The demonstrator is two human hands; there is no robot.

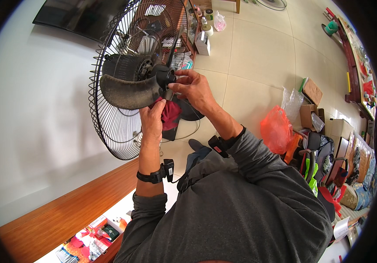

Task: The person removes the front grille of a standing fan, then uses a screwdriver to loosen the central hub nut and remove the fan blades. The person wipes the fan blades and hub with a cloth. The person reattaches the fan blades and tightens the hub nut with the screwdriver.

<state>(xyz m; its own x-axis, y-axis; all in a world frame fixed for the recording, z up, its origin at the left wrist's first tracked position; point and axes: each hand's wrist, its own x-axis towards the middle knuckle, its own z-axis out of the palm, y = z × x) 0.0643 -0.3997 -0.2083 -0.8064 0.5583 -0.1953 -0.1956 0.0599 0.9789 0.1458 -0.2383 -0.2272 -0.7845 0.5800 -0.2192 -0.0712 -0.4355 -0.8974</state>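
A black fan with its front guard off stands before me at the wall. Its dusty dark blades (129,93) show in front of the wire rear guard (102,125). My right hand (196,91) pinches the black knob (169,78) at the blade hub between thumb and fingers. Just below, my left hand (152,117) is closed on a blade's lower edge, its thumb pointing up and the fingertips hidden behind. A dark red cloth (171,115) hangs beside that hand, and I cannot tell whether it is held. Behind the blades sits the ribbed motor housing (120,65).
A dark flat screen (78,17) hangs on the left wall, above a wooden ledge (65,210). On the tiled floor at right lie an orange-red plastic bag (276,129), a cardboard box (310,116) and a cluttered heap. A white box (203,43) stands by the far cabinet.
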